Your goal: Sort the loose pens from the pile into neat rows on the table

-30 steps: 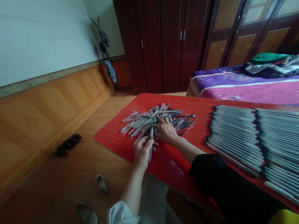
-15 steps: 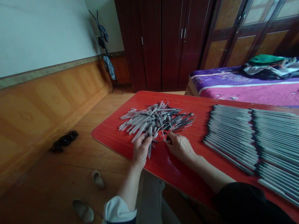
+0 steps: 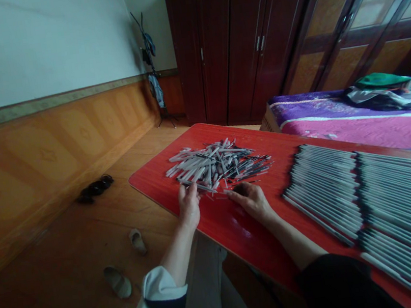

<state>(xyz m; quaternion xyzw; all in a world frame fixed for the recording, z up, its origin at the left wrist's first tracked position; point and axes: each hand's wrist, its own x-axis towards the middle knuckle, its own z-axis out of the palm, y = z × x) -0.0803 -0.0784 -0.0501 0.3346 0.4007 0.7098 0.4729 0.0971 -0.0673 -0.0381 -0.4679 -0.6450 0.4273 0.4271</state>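
Observation:
My left hand [image 3: 190, 205] is closed on a slim grey stick [image 3: 202, 187], which points right across the near edge of a loose pile. The pile [image 3: 212, 160] mixes pale grey flat pieces with thin black rods on the red table [image 3: 172, 141]. Just right of the stick's tip, my right hand [image 3: 251, 201] has its thumb and finger pinched together; whatever lies between them is too small to make out. Farther right, long grey sticks with black ends lie side by side in a left row [image 3: 322, 185] and a right row [image 3: 409, 200].
Beyond the table stands a bed [image 3: 324, 123] with folded clothes [image 3: 392, 90] on it. Dark red wardrobes [image 3: 227, 42] line the back, beside a coat stand [image 3: 149, 64]. Slippers [image 3: 117, 282] and a black object [image 3: 97, 188] lie on the floor at left.
The grey stick in my left hand has swung from steeply slanted to nearly level, its end now toward my right hand. The view has shifted slightly left.

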